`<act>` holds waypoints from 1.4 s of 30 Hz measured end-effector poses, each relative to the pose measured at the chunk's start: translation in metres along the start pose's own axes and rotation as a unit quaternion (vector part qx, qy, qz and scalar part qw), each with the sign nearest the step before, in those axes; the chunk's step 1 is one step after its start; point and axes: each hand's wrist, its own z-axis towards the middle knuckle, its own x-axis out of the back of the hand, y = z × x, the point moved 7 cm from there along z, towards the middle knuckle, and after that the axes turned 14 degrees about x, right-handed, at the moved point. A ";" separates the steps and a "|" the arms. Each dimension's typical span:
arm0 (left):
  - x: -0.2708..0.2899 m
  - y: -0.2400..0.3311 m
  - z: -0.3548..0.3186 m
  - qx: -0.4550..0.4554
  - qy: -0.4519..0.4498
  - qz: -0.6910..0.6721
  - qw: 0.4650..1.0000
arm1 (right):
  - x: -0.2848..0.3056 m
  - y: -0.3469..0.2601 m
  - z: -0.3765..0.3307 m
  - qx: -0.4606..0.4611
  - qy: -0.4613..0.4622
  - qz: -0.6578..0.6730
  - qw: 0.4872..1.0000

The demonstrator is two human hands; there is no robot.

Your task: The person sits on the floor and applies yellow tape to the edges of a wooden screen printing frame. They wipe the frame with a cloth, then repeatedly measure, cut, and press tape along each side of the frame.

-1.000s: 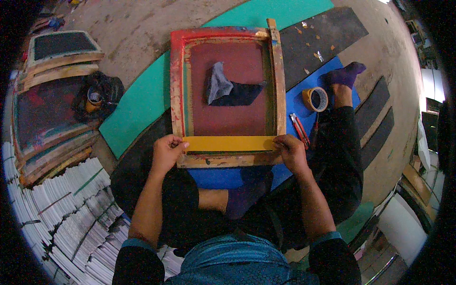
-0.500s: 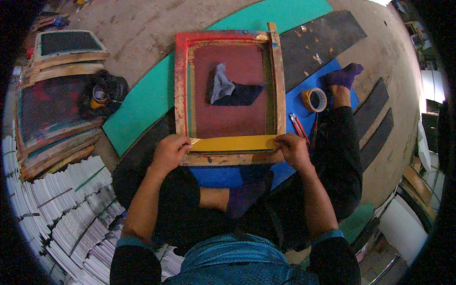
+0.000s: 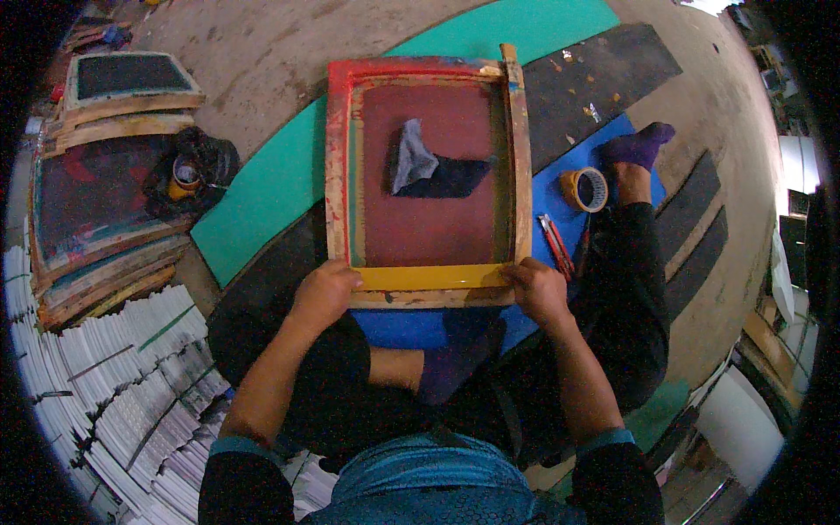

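Note:
A wooden screen-printing frame [image 3: 339,201] with a dark red mesh [image 3: 385,232] lies before my crossed legs. Along its near inner edge stretches a strip of yellow-brown packing tape [image 3: 429,278]. My left hand [image 3: 325,291] pinches the strip's left end at the frame's near left corner. At the opposite end, my right hand [image 3: 537,287] has its fingers closed on the tape at the near right corner. A crumpled grey and black cloth [image 3: 416,166] rests on the mesh.
A tape roll [image 3: 584,190] and a red cutter knife [image 3: 555,245] lie on the blue mat [image 3: 549,188] to the right. Green [image 3: 262,201] and dark mats [image 3: 604,74] run underneath. Stacked frames [image 3: 96,192], a black bag with a can [image 3: 184,179] and paper bundles [image 3: 131,376] fill the left.
The tape strip has come down toward me and now lies against the frame's near edge. Both hands have moved slightly nearer with it, still at its ends.

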 end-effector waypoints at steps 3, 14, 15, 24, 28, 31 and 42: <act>-0.011 -0.005 0.001 -0.046 0.009 0.037 0.998 | 0.009 -0.012 0.004 0.009 -0.006 -0.030 0.999; 0.007 0.025 0.008 0.028 -0.043 0.074 0.996 | -0.006 -0.008 0.007 -0.027 -0.052 -0.095 0.994; 0.005 0.026 0.009 0.017 -0.046 0.108 0.993 | -0.008 -0.007 0.007 -0.033 -0.052 -0.095 0.994; -0.010 0.022 0.014 -0.012 -0.063 0.182 0.981 | -0.002 -0.021 0.010 -0.004 -0.077 -0.090 0.993; -0.011 0.027 0.016 0.011 -0.093 0.182 0.979 | -0.004 -0.022 0.013 0.004 -0.092 -0.105 0.990; -0.007 0.031 0.018 0.011 -0.100 0.187 0.977 | -0.003 -0.024 0.015 -0.004 -0.114 -0.110 0.987; -0.014 0.026 0.024 0.039 -0.102 0.178 0.978 | -0.010 -0.024 0.017 -0.003 -0.121 -0.134 0.983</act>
